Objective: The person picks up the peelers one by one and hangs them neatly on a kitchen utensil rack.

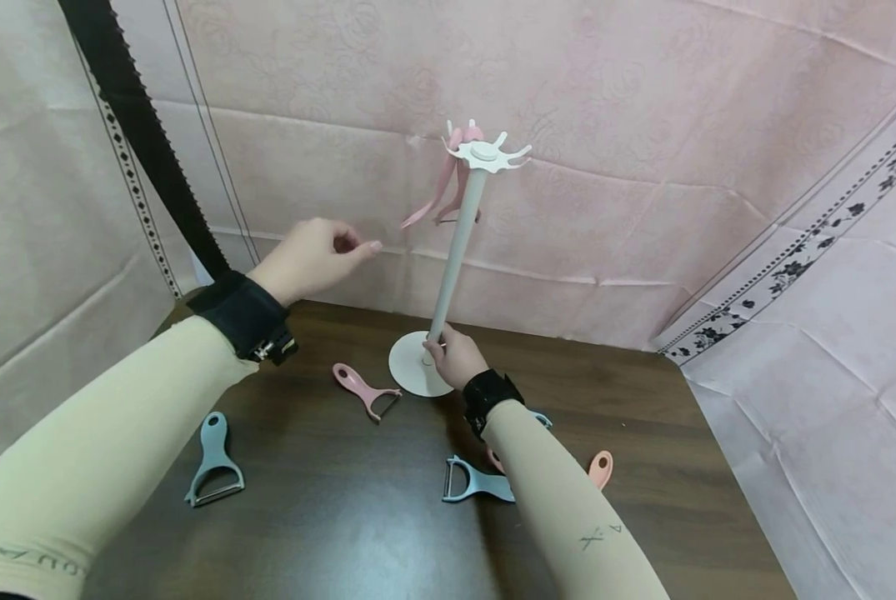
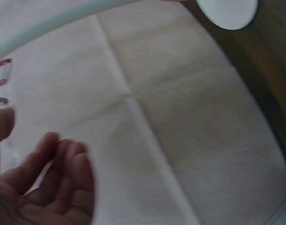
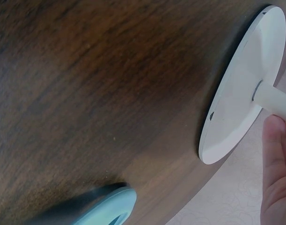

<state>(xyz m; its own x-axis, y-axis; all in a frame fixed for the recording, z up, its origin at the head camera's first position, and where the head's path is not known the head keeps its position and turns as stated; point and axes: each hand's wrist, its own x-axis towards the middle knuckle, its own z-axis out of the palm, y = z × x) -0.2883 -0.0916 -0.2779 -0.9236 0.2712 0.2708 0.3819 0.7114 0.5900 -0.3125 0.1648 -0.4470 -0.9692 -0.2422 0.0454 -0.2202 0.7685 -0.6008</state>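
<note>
My right hand [image 1: 458, 357] grips the lower pole of a white rack stand [image 1: 458, 242], just above its round base [image 1: 410, 362]. The right wrist view shows the fingers [image 3: 276, 159] at the pole, close above the base. Pink peelers [image 1: 448, 179] hang from the hooks at the stand's top, on its left side; the overlap hides how many. My left hand [image 1: 316, 257] is in the air left of the pole, apart from it. Its fingers [image 2: 63, 173] are loosely bent with nothing held. A pink peeler [image 1: 361, 388] lies on the table left of the base.
A blue peeler [image 1: 213, 454] lies at the table's left, another blue peeler [image 1: 485, 483] near my right forearm. A peach handle [image 1: 601, 468] and other pieces show partly from behind that forearm. Patterned cloth [image 1: 605, 208] hangs behind the brown table [image 1: 327, 517].
</note>
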